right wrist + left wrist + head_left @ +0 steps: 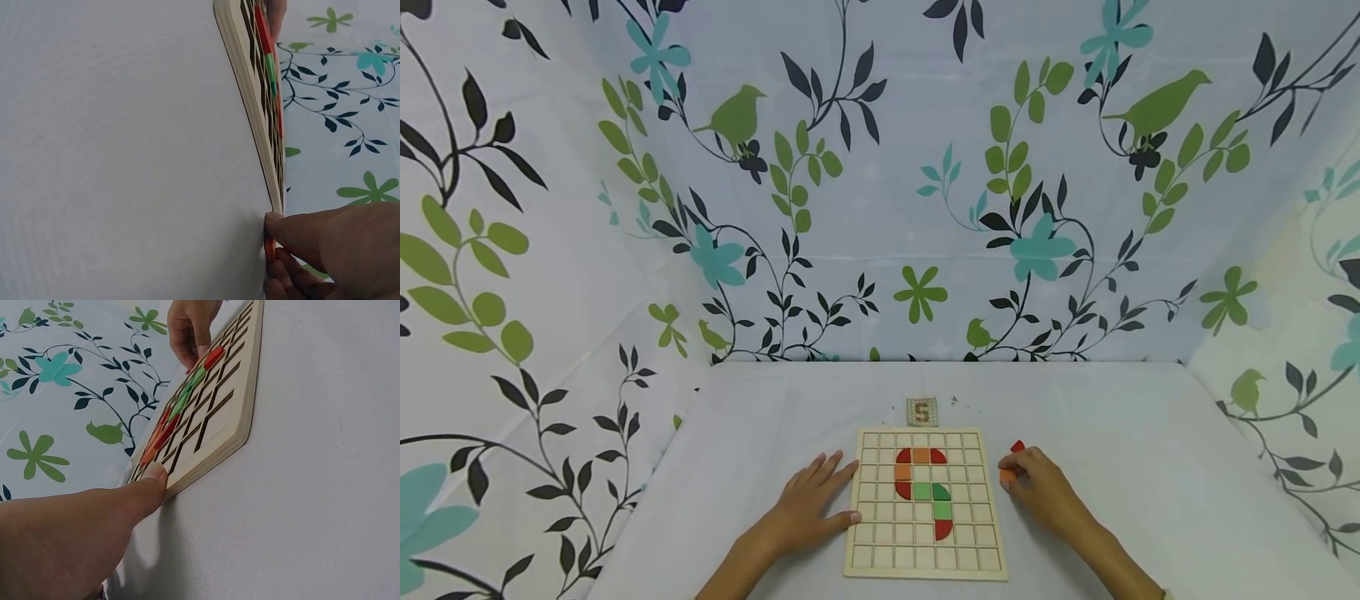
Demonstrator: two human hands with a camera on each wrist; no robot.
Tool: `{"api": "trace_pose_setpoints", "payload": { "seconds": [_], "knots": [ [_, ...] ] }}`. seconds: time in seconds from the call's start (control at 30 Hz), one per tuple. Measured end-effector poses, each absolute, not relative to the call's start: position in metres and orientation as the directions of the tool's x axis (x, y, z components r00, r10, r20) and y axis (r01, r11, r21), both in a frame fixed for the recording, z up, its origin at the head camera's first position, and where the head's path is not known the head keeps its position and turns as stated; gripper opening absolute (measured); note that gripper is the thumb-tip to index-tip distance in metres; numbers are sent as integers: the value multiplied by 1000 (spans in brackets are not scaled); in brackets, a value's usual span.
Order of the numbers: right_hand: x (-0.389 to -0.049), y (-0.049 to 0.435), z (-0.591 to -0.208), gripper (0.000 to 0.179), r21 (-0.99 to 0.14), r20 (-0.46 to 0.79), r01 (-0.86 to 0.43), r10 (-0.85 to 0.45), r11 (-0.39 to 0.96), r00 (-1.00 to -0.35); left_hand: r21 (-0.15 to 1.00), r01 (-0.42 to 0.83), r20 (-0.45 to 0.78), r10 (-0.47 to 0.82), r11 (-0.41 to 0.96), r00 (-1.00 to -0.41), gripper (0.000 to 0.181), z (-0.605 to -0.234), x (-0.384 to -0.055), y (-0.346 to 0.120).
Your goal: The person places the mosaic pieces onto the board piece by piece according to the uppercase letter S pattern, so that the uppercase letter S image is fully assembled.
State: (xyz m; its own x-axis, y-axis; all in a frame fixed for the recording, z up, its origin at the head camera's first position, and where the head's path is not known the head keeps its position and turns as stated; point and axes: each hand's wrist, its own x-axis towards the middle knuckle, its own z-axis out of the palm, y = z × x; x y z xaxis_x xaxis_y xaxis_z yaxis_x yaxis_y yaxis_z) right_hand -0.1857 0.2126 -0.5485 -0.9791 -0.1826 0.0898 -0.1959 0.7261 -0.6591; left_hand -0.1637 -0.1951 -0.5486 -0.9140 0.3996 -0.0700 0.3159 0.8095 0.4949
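Observation:
A wooden grid board point(880, 534) lies on the white table. Set in its squares, several red, orange and green tiles form an S-like curve, among them an orange square point(921, 456) at the top, a light green square point(922, 492) midway and a red quarter-round tile point(943, 530) at the bottom. My left hand point(811, 507) touches the board's left edge with fingers spread, its thumb point(155, 472) on the rim. Just off the right edge, my right hand point(1047, 493) pinches an orange tile point(270, 249) between thumb and fingers. A red tile point(1017, 447) lies beside its fingertips.
Behind the board's far edge lies a small card point(922, 412) bearing an S-shaped pattern on a grid. A patterned cloth point(880, 208) with leaves, birds and flowers hangs at the back and sides. The white table surface point(1150, 467) extends on both sides of the board.

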Motion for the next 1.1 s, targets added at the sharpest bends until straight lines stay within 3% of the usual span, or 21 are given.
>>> {"api": "trace_pose_setpoints", "payload": {
  "seconds": [0.33,0.7,0.83,1.1],
  "knots": [
    [-189,204,-549,16,-567,157,-239,-181,788,-971,489,311,-73,394,815,-916,81,-542,-162,-192],
    [-188,172,-536,24,-625,125,-199,-155,755,-980,477,297,-99,386,827,-917,81,-543,-163,-193],
    [-177,153,-532,21,-657,121,-238,-212,715,-970,475,302,-103,393,827,-914,82,-544,-163,-193],
    [-153,124,-531,18,-678,142,-411,-440,609,-887,468,301,-106,391,831,-914,82,-545,-164,-193]
  ]
}}
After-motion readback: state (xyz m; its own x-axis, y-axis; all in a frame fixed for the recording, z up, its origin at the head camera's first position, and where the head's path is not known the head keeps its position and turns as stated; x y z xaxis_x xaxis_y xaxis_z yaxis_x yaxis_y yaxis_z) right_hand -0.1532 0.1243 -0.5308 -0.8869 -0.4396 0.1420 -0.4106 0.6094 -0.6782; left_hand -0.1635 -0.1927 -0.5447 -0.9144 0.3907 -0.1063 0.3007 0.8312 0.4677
